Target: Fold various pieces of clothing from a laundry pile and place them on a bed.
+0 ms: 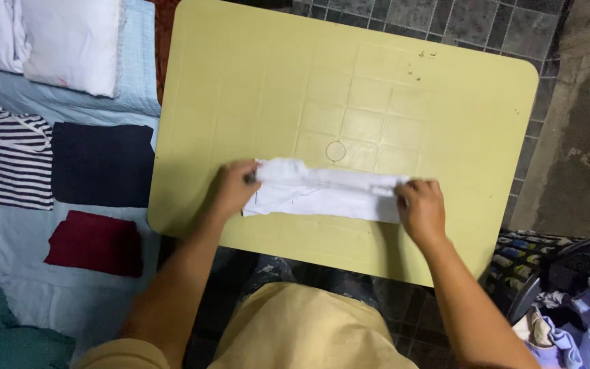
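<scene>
White cloth (pixel 322 193) folded to a narrow strip on table (pixel 254 75). Left hand (pixel 233 188) and right hand (pixel 419 208) pinch its 2 ends. 3 folded pieces lie left; more folds left.

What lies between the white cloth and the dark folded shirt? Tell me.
In the head view, only bare yellow table and its left edge separate the white cloth from the dark folded shirt.

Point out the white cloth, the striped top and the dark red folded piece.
white cloth (pixel 322 198), head view, middle of its folded strip.
striped top (pixel 18 160), head view, centre of the stripes.
dark red folded piece (pixel 93 244), head view, its middle.
</scene>
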